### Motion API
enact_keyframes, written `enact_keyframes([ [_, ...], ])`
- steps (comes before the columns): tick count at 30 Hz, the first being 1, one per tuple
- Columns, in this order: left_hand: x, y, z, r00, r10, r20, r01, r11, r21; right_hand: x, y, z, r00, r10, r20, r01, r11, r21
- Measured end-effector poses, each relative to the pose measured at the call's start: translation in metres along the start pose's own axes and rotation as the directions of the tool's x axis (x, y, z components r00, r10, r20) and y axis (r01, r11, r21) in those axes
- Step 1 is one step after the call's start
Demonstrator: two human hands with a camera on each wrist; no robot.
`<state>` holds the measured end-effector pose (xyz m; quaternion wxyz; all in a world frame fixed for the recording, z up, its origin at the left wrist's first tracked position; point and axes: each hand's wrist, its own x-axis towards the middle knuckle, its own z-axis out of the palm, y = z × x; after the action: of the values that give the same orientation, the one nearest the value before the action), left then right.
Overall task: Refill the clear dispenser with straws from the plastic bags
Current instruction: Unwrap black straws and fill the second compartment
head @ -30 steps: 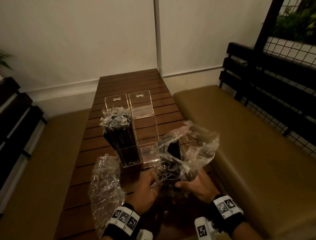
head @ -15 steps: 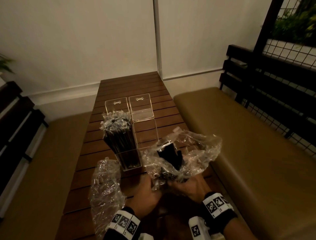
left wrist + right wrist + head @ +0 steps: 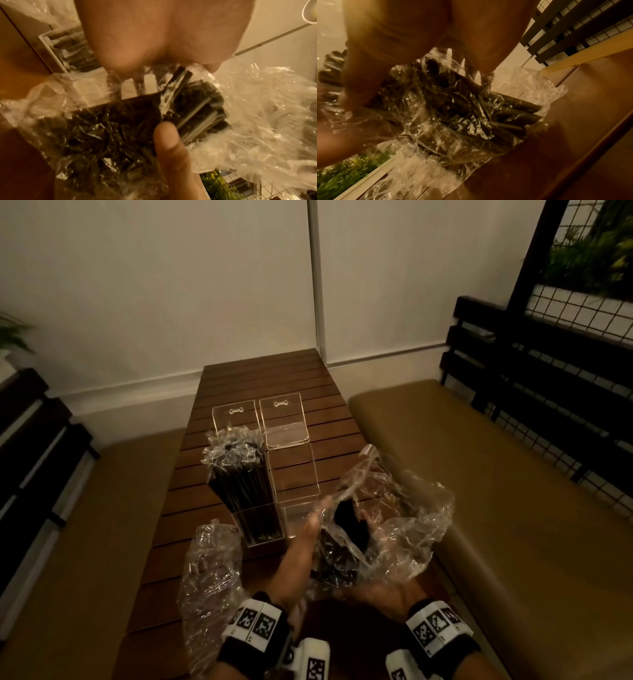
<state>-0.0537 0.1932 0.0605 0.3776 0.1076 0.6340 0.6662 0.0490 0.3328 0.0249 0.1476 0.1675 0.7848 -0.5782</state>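
Now, bag of straws (image 3: 346, 546) between both hands, left hand (image 3: 301, 546) and right hand (image 3: 383, 594) gripping it

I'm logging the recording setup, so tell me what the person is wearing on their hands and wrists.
Both hands are bare: no gloves, no sleeves in view. The left hand and right hand each have a black wrist strap carrying white panels printed with square black-and-white coded markers. A white block with another such marker sits at each wrist's inner side. No rings or cables can be made out.

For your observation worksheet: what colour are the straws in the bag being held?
Black straws, clearest in the left wrist view.
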Motion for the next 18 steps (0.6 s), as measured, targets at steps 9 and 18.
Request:
enact_keyframes([
  [9,0.007,-0.015,-0.004,0.99,-0.089,-0.113,0.069,0.983,-0.173,0.0,0.01,-0.003,0.939,-0.144,-0.312,0.14,0.99,-0.035],
  [18,-0.016,0.001,-0.006,0.942,0.327,-0.079,-0.314,0.939,0.142,-0.014,0.002,-0.019,0.917,-0.221,-0.333,0.261,0.962,0.079],
])
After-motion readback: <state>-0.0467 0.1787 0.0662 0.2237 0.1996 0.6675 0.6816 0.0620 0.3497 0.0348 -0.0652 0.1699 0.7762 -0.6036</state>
